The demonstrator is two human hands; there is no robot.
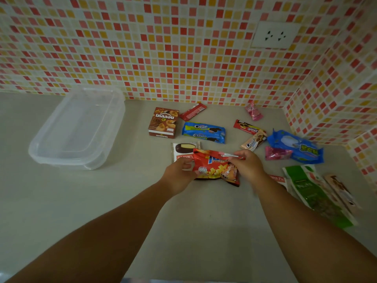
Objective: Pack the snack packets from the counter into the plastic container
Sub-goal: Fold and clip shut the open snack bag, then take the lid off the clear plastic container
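A red and yellow snack bag point(214, 167) sits in the middle of the grey counter, held by both hands. My left hand point(179, 174) grips its left edge and my right hand point(247, 163) pinches its top right edge. The clear plastic container point(40, 154) stands at the left with its lid on, apart from the hands. Just behind the bag lies a white choco-pie packet point(183, 149). Farther back lie a brown biscuit box point(164, 122), a blue cookie packet point(204, 132) and a thin red packet point(192, 111).
To the right lie several more packets: a red bar point(247, 127), a beige cookie pack point(254, 139), two pink sachets point(254, 111), a blue bag point(295, 147) and a green packet point(318, 199). Tiled walls close the back and right; a wall socket point(274, 35) sits above.
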